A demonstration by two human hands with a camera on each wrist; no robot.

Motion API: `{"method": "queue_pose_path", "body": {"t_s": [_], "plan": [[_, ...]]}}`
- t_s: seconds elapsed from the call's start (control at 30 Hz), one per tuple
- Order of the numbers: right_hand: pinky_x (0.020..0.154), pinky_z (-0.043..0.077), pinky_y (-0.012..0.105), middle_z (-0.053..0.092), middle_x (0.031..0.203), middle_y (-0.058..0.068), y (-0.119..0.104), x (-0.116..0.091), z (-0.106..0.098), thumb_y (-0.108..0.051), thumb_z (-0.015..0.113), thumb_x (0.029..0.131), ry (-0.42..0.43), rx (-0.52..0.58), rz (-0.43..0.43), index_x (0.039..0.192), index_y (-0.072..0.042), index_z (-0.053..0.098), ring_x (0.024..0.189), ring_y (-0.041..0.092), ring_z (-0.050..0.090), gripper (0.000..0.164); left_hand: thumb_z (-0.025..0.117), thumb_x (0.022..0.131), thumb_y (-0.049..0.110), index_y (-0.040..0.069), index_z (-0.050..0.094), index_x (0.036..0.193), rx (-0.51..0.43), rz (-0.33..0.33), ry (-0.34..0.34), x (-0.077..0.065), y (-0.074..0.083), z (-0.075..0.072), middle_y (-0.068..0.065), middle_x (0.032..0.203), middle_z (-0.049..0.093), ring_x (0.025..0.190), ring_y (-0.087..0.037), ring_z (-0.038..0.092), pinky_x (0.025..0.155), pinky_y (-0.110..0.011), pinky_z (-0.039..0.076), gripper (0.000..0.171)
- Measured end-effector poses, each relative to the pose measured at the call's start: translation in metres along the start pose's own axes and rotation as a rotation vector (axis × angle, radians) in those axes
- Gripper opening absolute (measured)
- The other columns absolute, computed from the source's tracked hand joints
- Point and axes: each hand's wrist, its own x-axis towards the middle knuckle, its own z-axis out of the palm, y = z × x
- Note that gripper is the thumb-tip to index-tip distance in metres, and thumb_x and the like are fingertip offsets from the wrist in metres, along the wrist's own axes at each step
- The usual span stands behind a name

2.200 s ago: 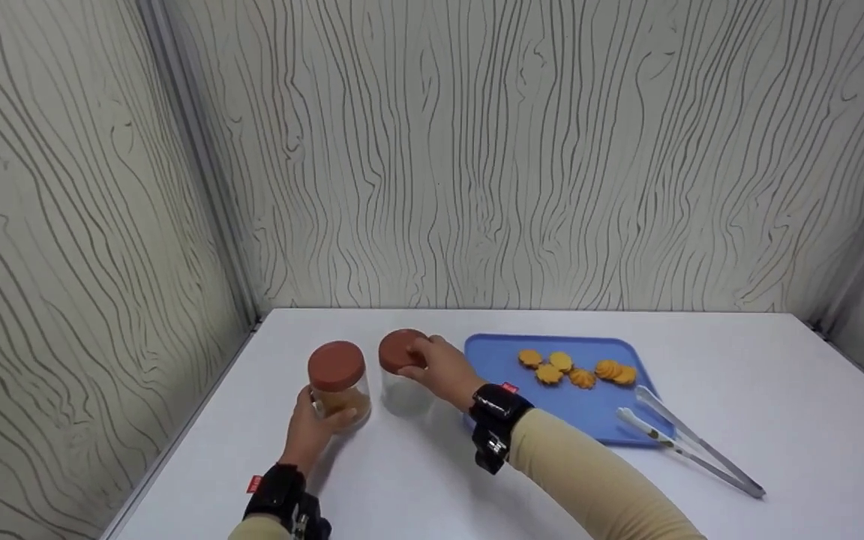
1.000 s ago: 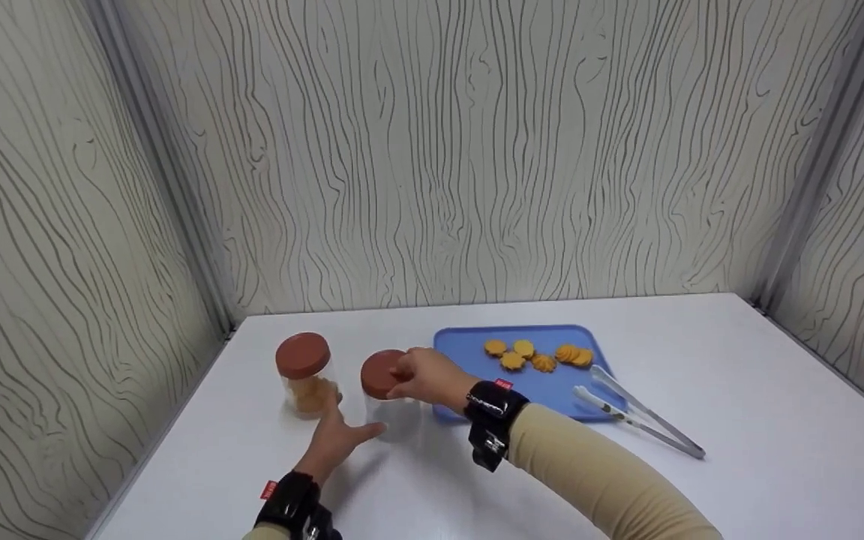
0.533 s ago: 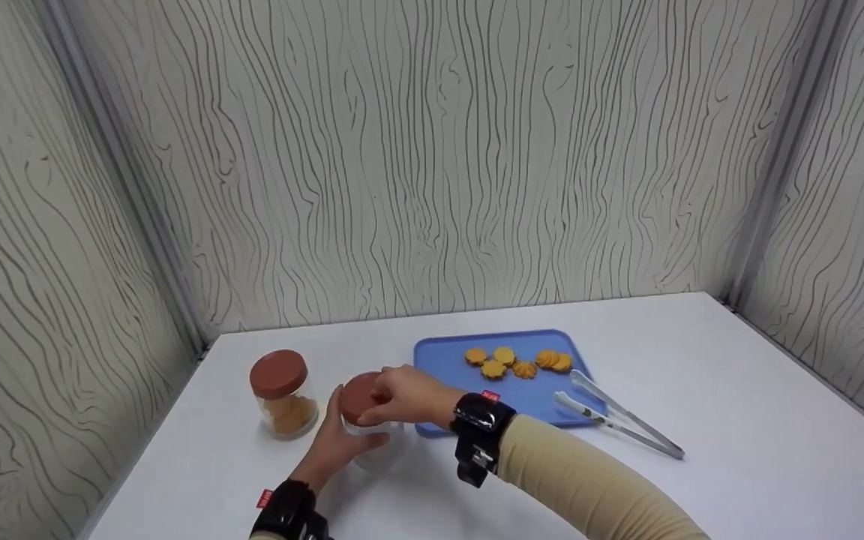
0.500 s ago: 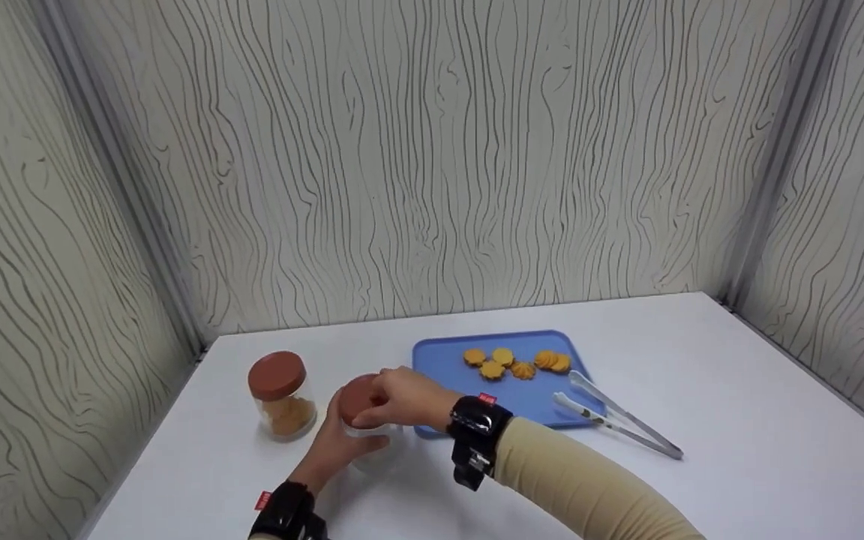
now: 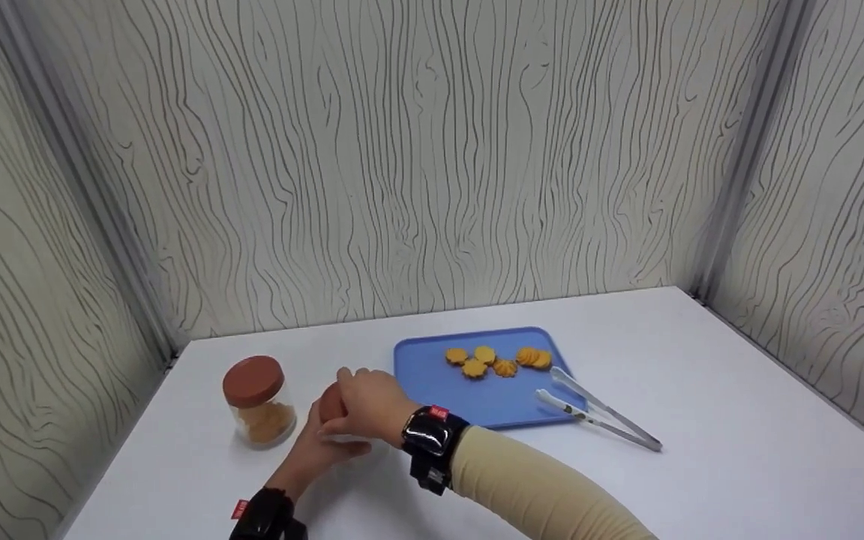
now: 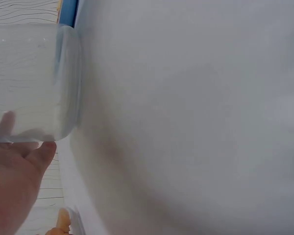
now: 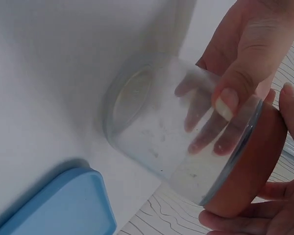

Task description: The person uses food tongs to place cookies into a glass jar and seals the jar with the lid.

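A clear, see-through jar (image 7: 157, 127) stands between my hands, only small specks showing inside it. Its red-brown screw lid (image 7: 252, 161) sits on top. In the head view, my left hand (image 5: 312, 454) holds the jar's side, its fingers curled round the wall. My right hand (image 5: 372, 405) grips the lid (image 5: 332, 403) from above with fingers and thumb round its edge. Most of this jar is hidden behind the hands there. To the left, a second jar (image 5: 265, 424) with the same kind of lid (image 5: 253, 381) holds yellow-orange cookies.
Right of the hands, a blue tray (image 5: 432, 390) bears several golden cookies (image 5: 475, 368). A pair of metal tongs (image 5: 604, 416) lies with its tips over the tray's right edge and its handle end on the white table (image 5: 702, 390). Wood-patterned walls (image 5: 417, 165) enclose the table.
My left hand has let go of the cookie jar and moved right to hold the clear jar. My right hand has stayed on that jar's lid. The head view has shifted.
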Motion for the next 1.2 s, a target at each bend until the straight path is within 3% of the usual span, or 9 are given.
{"method": "queue_pose_path", "body": {"t_s": [0.2,0.37,0.57,0.73,0.9,1.07,1.2], "plan": [[0.058,0.041,0.021,0.051,0.092,0.002,0.008,0.009,-0.003,-0.059,0.070,0.080,-0.069,-0.010,-0.095,0.119,-0.016,0.063,0.073,0.012,0.050,0.058,0.086,0.073,0.017,-0.005,0.013,0.147,0.037,-0.010,-0.014,0.005,0.003,-0.005,-0.024,0.147,0.033,0.130,-0.036,0.039,0.105,-0.050,0.037,0.106],[0.069,0.045,0.023,0.053,0.110,0.003,0.017,0.016,-0.015,-0.051,0.073,0.082,-0.176,0.025,-0.158,0.135,-0.028,0.056,0.086,0.013,0.054,0.060,0.087,0.072,0.016,0.001,0.017,0.147,0.055,-0.001,-0.067,0.011,0.012,-0.011,-0.020,0.147,0.035,0.130,-0.033,0.039,0.105,-0.050,0.037,0.104],[0.073,0.045,0.028,0.050,0.100,-0.003,0.013,0.017,-0.022,-0.045,0.075,0.081,-0.256,-0.001,-0.171,0.132,-0.033,0.057,0.082,0.011,0.050,0.055,0.086,0.072,0.018,0.006,0.013,0.150,0.065,-0.003,-0.117,0.011,0.008,-0.012,-0.018,0.148,0.035,0.130,-0.034,0.039,0.106,-0.053,0.035,0.107],[0.080,0.043,0.033,0.055,0.102,-0.004,0.004,0.019,-0.021,-0.049,0.072,0.081,-0.264,-0.191,-0.193,0.135,-0.036,0.054,0.089,0.012,0.049,0.059,0.086,0.073,0.016,0.005,0.015,0.147,0.052,-0.008,-0.116,0.008,0.004,-0.009,-0.018,0.145,0.038,0.127,-0.034,0.042,0.105,-0.056,0.035,0.103],[0.073,0.042,0.029,0.056,0.104,-0.004,-0.002,0.019,-0.025,-0.051,0.071,0.081,-0.317,-0.317,-0.204,0.136,-0.042,0.052,0.088,0.013,0.049,0.059,0.085,0.074,0.019,0.004,0.017,0.149,0.071,0.029,-0.146,0.007,0.005,-0.008,-0.017,0.146,0.039,0.127,-0.033,0.043,0.107,-0.061,0.030,0.102],[0.065,0.043,0.023,0.054,0.104,-0.007,0.000,0.017,-0.031,-0.032,0.077,0.080,-0.380,-0.258,-0.274,0.131,-0.043,0.056,0.086,0.013,0.047,0.056,0.085,0.075,0.020,0.003,0.020,0.151,0.094,0.023,-0.155,0.007,0.005,-0.006,-0.019,0.148,0.038,0.127,-0.034,0.041,0.107,-0.063,0.028,0.102],[0.064,0.043,0.021,0.050,0.108,-0.007,0.004,0.017,-0.035,-0.025,0.076,0.082,-0.401,-0.188,-0.326,0.131,-0.043,0.056,0.087,0.012,0.047,0.056,0.085,0.074,0.021,0.002,0.013,0.153,0.104,-0.017,-0.144,0.006,0.005,-0.009,-0.021,0.155,0.025,0.135,-0.037,0.031,0.108,-0.064,0.023,0.108]]}}
